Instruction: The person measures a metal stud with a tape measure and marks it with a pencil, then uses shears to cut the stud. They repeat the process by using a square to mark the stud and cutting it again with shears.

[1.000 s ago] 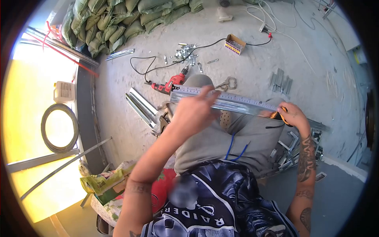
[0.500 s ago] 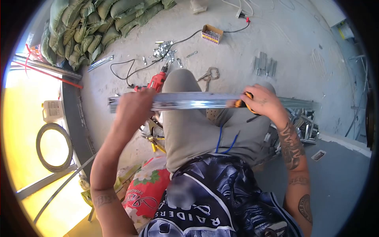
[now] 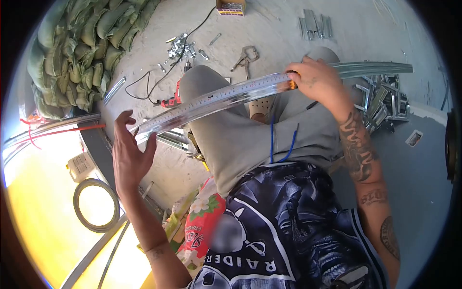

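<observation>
A long shiny metal channel point(image 3: 192, 111) lies across my lap, slanting up to the right, its far part point(image 3: 375, 68) reaching past my right knee. Along its upper side runs a marked tape measure blade point(image 3: 226, 90). My right hand point(image 3: 315, 81) is closed around the orange-and-black tape measure point(image 3: 292, 81) against the channel. By the channel's left end, my left hand point(image 3: 131, 156) has its fingers spread, with the thumb right at the metal edge. Under the channel are my grey-trousered knees.
A red drill point(image 3: 172, 98) lies beyond my left knee, and locking pliers point(image 3: 245, 59) rest ahead. Small metal pieces point(image 3: 180, 48) are scattered on the floor. Cut metal pieces point(image 3: 385, 98) are piled at right. Green sacks point(image 3: 82, 53) are stacked at left, above a coiled cable point(image 3: 76, 212).
My left hand has loosened its grip and spread its fingers at the channel's left end. The channel now slants, right end higher, and the tape blade shows along it. The view has shifted.
</observation>
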Available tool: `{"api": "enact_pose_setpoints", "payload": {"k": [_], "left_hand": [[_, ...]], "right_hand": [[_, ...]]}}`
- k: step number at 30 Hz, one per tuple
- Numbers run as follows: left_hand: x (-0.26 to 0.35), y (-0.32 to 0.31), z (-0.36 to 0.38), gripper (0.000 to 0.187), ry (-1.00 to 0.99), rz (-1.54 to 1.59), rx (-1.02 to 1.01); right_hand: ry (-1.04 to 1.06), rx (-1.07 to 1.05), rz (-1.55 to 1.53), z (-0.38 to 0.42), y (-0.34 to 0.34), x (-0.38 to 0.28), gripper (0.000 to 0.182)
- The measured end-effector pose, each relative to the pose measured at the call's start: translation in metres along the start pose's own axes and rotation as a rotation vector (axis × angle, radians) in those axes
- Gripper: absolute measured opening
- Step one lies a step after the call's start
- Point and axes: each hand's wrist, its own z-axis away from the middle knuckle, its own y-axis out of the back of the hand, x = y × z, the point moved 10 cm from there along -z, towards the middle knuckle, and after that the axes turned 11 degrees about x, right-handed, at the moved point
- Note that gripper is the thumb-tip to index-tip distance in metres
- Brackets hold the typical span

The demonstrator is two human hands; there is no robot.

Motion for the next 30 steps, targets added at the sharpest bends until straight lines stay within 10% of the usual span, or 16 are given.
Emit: {"api": "enact_pose_setpoints", "payload": {"k": [3, 30], "left_hand": [[0.007, -0.017, 0.012, 0.019, 0.061, 0.28, 0.005], [0.039, -0.127, 0.017, 0.008, 0.335, 1.207, 0.155]], "right_hand": [[-0.046, 0.086, 0.022, 0.006, 0.0, -0.004, 0.026], [0.126, 0.072, 0.013, -0.008, 0.003, -0.002, 0.027]]}}
